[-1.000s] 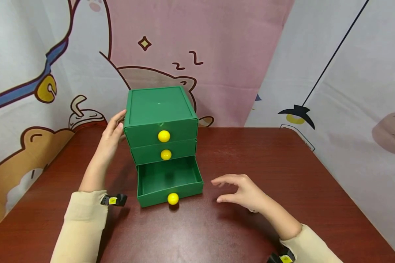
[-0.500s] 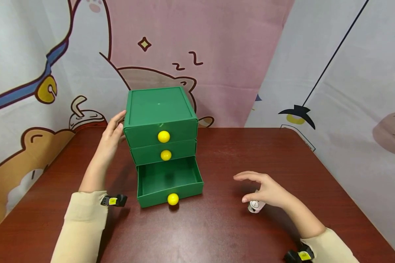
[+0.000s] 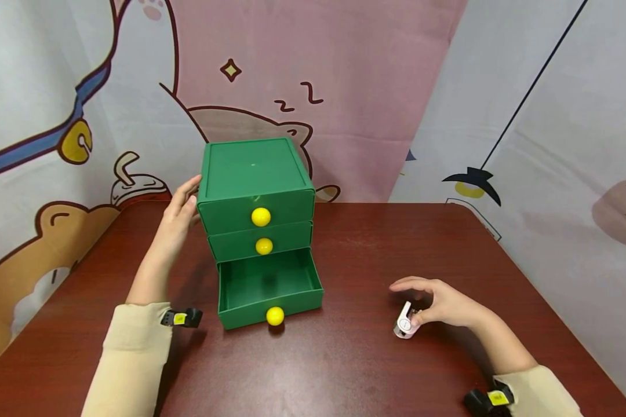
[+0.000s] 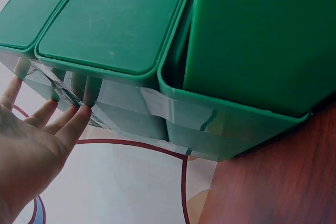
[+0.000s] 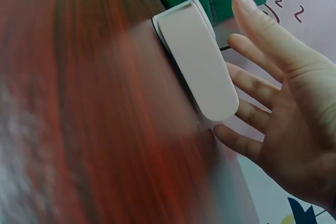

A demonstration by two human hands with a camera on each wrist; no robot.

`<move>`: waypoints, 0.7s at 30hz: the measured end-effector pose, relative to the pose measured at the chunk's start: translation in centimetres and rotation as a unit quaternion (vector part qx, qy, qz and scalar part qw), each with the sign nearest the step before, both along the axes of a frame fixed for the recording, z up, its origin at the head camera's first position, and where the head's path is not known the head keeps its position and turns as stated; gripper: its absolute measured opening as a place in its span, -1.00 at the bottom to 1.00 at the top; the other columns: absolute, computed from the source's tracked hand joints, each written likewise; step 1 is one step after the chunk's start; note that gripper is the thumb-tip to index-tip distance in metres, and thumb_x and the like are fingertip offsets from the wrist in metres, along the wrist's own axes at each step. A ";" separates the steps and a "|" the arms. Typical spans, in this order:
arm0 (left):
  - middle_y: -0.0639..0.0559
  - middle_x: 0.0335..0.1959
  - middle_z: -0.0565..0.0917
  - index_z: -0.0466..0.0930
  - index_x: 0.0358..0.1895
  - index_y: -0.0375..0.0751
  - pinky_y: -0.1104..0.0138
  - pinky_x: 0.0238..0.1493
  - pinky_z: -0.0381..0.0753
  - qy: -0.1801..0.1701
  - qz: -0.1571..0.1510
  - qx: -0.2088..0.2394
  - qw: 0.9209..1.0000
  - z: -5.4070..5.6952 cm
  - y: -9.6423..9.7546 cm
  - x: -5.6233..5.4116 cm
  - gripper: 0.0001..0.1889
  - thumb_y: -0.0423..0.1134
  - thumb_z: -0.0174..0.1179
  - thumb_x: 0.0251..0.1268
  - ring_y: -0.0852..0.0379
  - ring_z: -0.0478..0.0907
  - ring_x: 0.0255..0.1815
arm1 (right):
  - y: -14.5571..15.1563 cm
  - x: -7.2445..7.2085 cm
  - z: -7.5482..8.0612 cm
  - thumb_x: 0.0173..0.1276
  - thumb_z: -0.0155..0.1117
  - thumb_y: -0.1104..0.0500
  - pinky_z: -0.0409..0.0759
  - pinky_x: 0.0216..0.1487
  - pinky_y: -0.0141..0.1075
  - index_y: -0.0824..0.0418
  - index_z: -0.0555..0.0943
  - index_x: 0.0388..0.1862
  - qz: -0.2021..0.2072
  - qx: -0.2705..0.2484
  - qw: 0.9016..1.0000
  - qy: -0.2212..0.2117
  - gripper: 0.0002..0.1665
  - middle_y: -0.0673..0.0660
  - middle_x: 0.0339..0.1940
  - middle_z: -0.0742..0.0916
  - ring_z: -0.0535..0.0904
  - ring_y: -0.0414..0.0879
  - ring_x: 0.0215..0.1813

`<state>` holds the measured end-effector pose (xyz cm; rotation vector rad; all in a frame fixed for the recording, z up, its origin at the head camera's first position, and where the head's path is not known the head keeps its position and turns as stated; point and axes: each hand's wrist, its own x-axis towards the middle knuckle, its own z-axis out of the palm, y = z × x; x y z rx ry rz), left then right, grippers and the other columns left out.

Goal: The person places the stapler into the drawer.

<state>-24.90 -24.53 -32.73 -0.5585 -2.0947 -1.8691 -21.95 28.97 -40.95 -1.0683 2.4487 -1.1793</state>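
A green three-tier drawer unit with yellow ball knobs stands left of middle, its bottom drawer pulled out and bare inside. My left hand rests its extended fingertips against the unit's left side; the left wrist view shows these fingers spread along the green wall. On the tabletop at right lies a small pale pink and white gadget with a raised lever, like a compact stapler. Around it curves my right hand, thumb close at its near side, fingers spread beyond it. The right wrist view shows the gadget's rounded lever.
The dark red wooden table reaches back to a printed cartoon curtain. Black straps with yellow tags sit at both sleeve cuffs.
My right hand has moved rightward, away from the open drawer, and come to the small gadget, which it mostly hid before. The left hand and drawer unit have stayed put.
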 end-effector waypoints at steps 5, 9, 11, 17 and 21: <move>-0.11 0.41 0.16 0.07 0.51 -0.02 0.05 0.21 0.24 0.000 0.001 0.000 1.000 0.1 0.1 0.0 -0.48 -0.08 -0.19 0.56 0.09 0.30 0.25 | 0.6 -0.1 -0.2 0.01 0.53 0.23 0.40 -0.01 -0.19 0.19 0.53 0.23 0.025 0.008 1.000 -0.001 -0.27 0.06 0.20 0.55 0.42 -0.19 0.19; -0.13 0.42 0.15 0.06 0.51 -0.01 0.07 0.20 0.26 0.002 0.002 -0.007 1.000 0.1 0.0 0.0 -0.48 -0.08 -0.21 0.57 0.10 0.30 0.25 | 0.8 0.0 -0.2 0.03 0.52 0.22 0.39 0.02 -0.23 0.19 0.52 0.24 0.041 0.020 0.999 -0.013 -0.27 0.08 0.20 0.53 0.39 -0.18 0.20; -0.12 0.42 0.16 0.07 0.51 0.00 0.07 0.20 0.26 0.001 0.004 -0.009 1.000 0.1 0.0 0.1 -0.48 -0.08 -0.21 0.57 0.10 0.31 0.24 | 0.8 0.1 -0.2 0.04 0.52 0.19 0.37 0.04 -0.21 0.15 0.52 0.25 0.035 0.034 0.999 -0.017 -0.27 0.06 0.21 0.53 0.37 -0.20 0.20; -0.14 0.42 0.15 0.05 0.52 0.01 -0.01 0.22 0.23 0.001 0.005 -0.016 1.000 0.1 0.0 0.1 -0.47 -0.06 -0.21 0.57 0.10 0.31 0.25 | 0.8 0.2 -0.2 0.01 0.55 0.16 0.32 0.11 -0.18 0.08 0.53 0.26 0.036 0.049 0.998 -0.024 -0.24 0.03 0.20 0.52 0.34 -0.18 0.22; -0.13 0.42 0.15 0.05 0.52 0.01 0.02 0.21 0.24 0.002 0.002 -0.013 1.000 0.1 0.0 0.1 -0.47 -0.07 -0.21 0.57 0.11 0.31 0.24 | 0.7 0.3 -0.1 0.03 0.54 0.17 0.29 0.10 -0.26 0.11 0.53 0.25 0.062 0.041 0.997 -0.030 -0.27 0.05 0.18 0.52 0.33 -0.14 0.20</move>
